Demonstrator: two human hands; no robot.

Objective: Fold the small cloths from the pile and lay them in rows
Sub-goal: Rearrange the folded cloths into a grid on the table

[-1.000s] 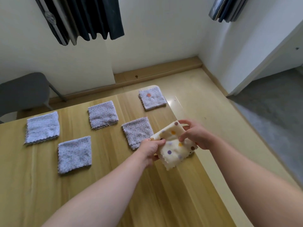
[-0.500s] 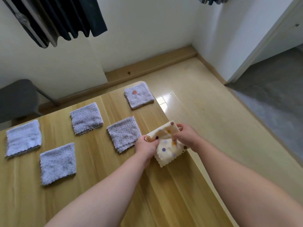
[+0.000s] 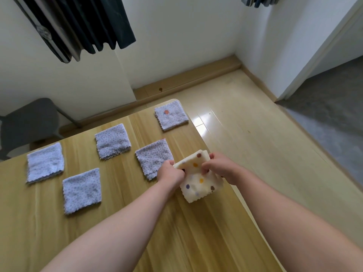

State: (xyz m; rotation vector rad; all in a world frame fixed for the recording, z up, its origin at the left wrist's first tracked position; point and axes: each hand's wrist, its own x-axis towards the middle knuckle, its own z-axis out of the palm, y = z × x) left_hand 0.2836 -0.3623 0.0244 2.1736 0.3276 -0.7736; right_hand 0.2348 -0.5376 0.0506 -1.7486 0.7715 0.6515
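Observation:
A cream cloth with coloured dots (image 3: pixel 198 183) is held just above the wooden table (image 3: pixel 137 232) near its right edge. My left hand (image 3: pixel 170 172) grips its left side and my right hand (image 3: pixel 220 167) pinches its top right part. Several folded pale purple cloths lie in two rows: a far row with one at the left (image 3: pixel 45 162), one in the middle (image 3: pixel 113 141) and one at the right corner (image 3: pixel 171 115), and a near row with one at the left (image 3: pixel 82 190) and one (image 3: pixel 153 157) partly behind my left hand. No pile is in view.
The table's right edge runs just under the held cloth, with light wood floor (image 3: pixel 255 144) beyond it. A grey chair (image 3: pixel 29 122) stands behind the table at the left. Dark curtains (image 3: pixel 78 26) hang above. A doorway to a grey floor (image 3: pixel 334 107) opens at the right.
The view has swung slightly, shifting the laid cloths across the frame. Both hands have drawn closer together on the dotted cloth and lowered it toward the table.

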